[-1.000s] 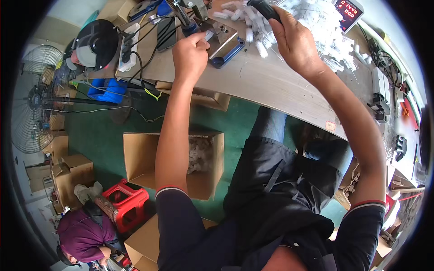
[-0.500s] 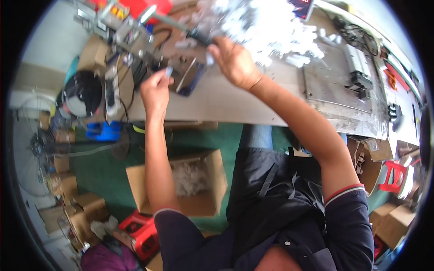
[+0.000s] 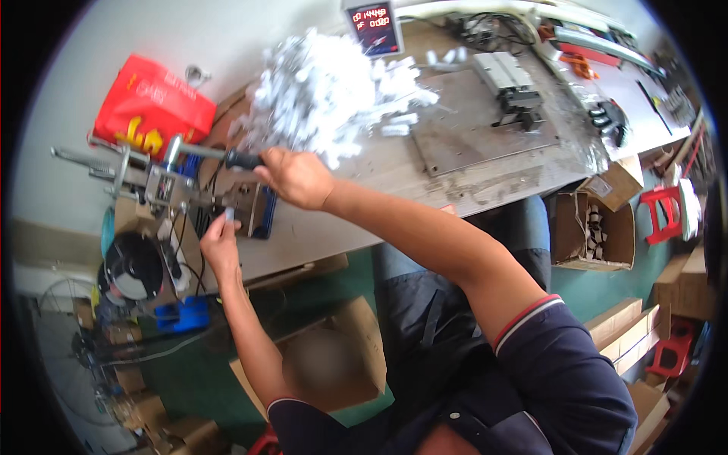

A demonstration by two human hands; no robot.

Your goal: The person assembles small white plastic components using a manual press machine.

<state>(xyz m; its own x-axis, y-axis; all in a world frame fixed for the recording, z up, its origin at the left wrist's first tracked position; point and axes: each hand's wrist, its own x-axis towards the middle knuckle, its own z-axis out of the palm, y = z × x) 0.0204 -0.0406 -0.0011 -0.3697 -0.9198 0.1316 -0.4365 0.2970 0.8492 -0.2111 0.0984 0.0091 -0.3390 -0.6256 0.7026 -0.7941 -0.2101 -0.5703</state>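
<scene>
Black handle, clenched in the right fingers, now sits nearer the left fingers, which apparently pinch a pale piece; both work close.

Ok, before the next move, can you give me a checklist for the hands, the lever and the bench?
1. Right hand on the lever's black grip: ok, closed around its end.
2. Left hand on a small pale piece: ok, pinched at the fingertips.
3. Piece seated in the metal lever device: cannot tell, too small.
4. Left fingertips clear of the device's moving parts: cannot tell, they are right beside it.
5. Pile of white pieces clear of the left hand: ok, apart from it.
6. Display lit: ok, red digits show.
</scene>
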